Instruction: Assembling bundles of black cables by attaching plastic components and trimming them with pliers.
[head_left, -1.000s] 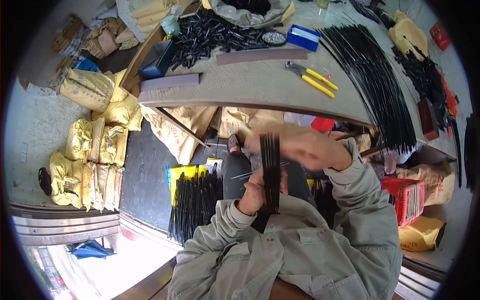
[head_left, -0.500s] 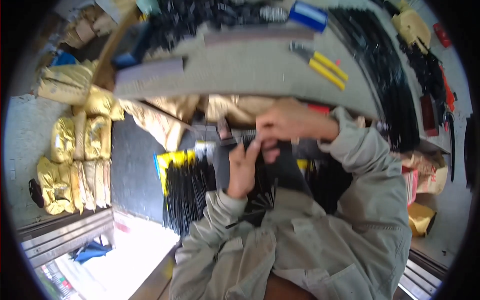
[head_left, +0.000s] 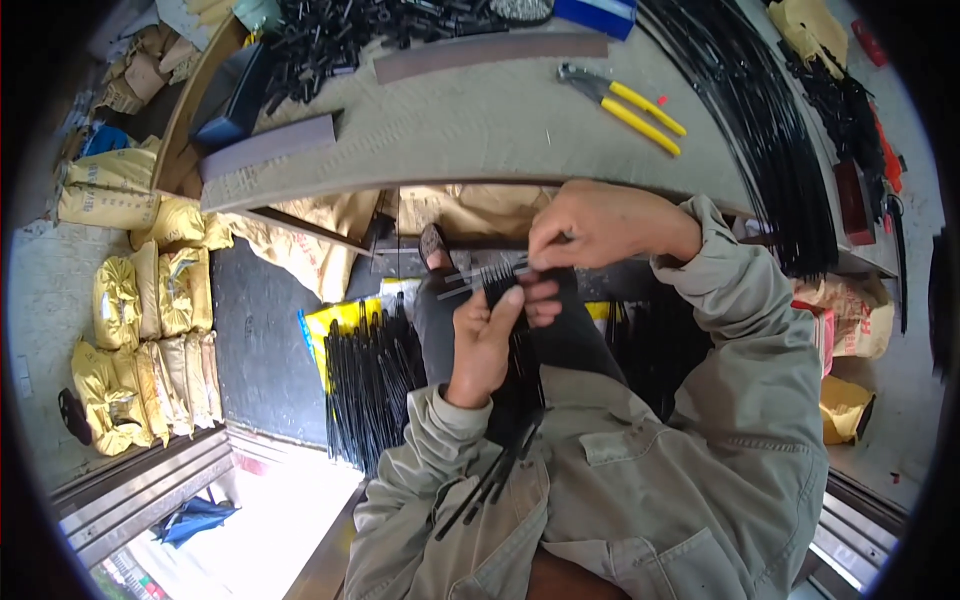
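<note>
My left hand point(head_left: 482, 345) is closed round a bundle of thin black strips point(head_left: 497, 283), thumb on top. Their upper ends fan out above the fingers, where a few paler, greyish strips point(head_left: 459, 283) stick out to the left. The lower ends point(head_left: 492, 478) hang down across my lap. Just right of the bundle's upper ends, my right hand point(head_left: 610, 222) is closed in a pinch, thumb against forefinger. What lies between those fingertips is too small to make out. Both hands are below the near edge of the workbench point(head_left: 430, 150).
Yellow-handled pliers point(head_left: 640, 115), two flat brownish bars point(head_left: 490, 55) and a heap of black parts point(head_left: 320, 50) lie on the bench. Long black strips point(head_left: 760, 130) run along its right side. More black strips point(head_left: 365, 385) stand beside my leg. Yellow sacks point(head_left: 125, 390) are stacked at left.
My right hand has drawn slightly up and right, away from my left fingers. The strips' upper ends show more openly, and their lower ends have spread on my lap. The view has shifted slightly.
</note>
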